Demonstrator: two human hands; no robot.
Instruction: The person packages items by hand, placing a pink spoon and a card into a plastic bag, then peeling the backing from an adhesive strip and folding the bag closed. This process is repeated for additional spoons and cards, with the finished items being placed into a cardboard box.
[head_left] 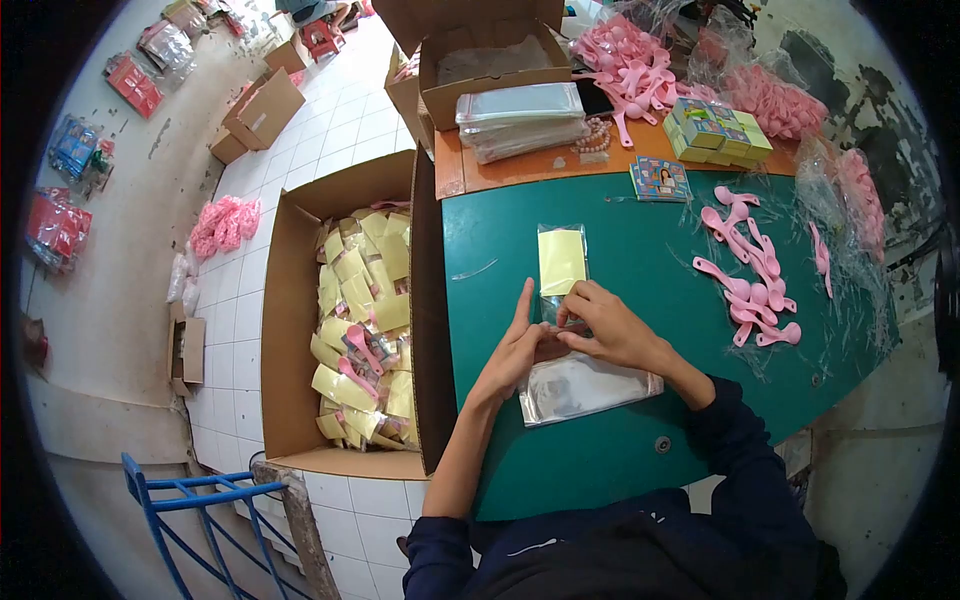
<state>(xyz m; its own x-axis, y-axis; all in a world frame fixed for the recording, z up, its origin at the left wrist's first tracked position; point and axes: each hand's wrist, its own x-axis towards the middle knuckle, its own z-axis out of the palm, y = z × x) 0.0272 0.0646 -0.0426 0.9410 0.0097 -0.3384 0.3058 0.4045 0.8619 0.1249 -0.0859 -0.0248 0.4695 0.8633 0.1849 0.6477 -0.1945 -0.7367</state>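
A clear plastic bag with a pale yellow card (562, 258) inside lies on the green table, its lower end between my hands. My right hand (612, 328) is closed, with thumb and fingertips pinching that end. On the other side, my left hand (515, 352) grips the same end near the thumb, its index finger pointing straight along the bag's edge. My fingers hide the bag's opening and part of its contents. Just below my hands rests a stack of empty clear bags (588, 388).
Pink spoons (760, 290) are scattered to the right. Small picture cards (660, 180) and yellow-green card stacks (715, 132) sit toward the back. An open carton (428, 330) of filled packets stands left of the table. A blue metal frame (200, 490) is at lower left.
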